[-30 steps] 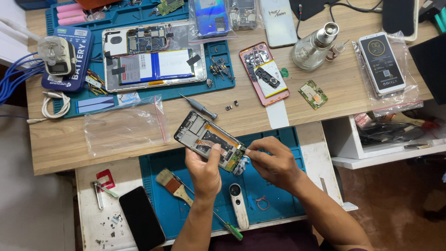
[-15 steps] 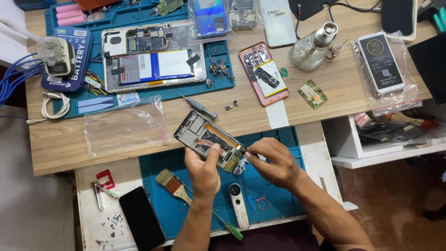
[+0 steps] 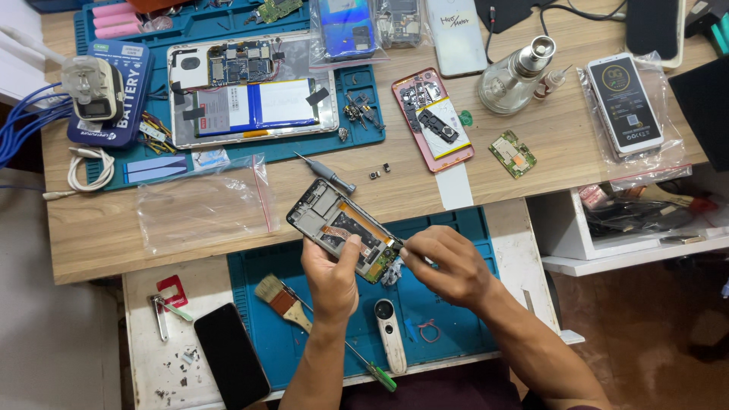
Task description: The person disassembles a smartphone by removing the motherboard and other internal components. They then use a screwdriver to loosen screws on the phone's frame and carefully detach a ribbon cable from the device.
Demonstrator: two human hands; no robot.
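Two surfaces are seen from above: a white lower ledge (image 3: 144,357) nearest the person, carrying a blue rubber work mat (image 3: 448,319), and beyond it a pale wooden tabletop (image 3: 106,228). A grey floor is seen at the left and a brown one at the right.

Above the mat, an opened smartphone frame with exposed orange flex cable (image 3: 342,228) is held tilted in the left hand (image 3: 332,277), its thumb laid over the lower edge. The right hand (image 3: 444,266) is pinched at the frame's lower corner; whatever sits in that grip is hidden by the fingers and cannot be told. A flat wooden-handled brush (image 3: 282,301), a green-handled screwdriver (image 3: 376,373) and a white oblong tool (image 3: 389,334) lie on the mat, with a black glass slab (image 3: 231,355) just to the left on the ledge.

On the tabletop an empty clear plastic bag (image 3: 201,205) lies flat. Farther back a second blue mat (image 3: 357,106) holds an opened tablet with a white and blue battery (image 3: 254,95). A pink opened phone (image 3: 433,118) and a glass bottle (image 3: 516,76) lie to the right, and a white phone is enclosed in a clear sleeve (image 3: 626,102). The items along the far edge are cut off.
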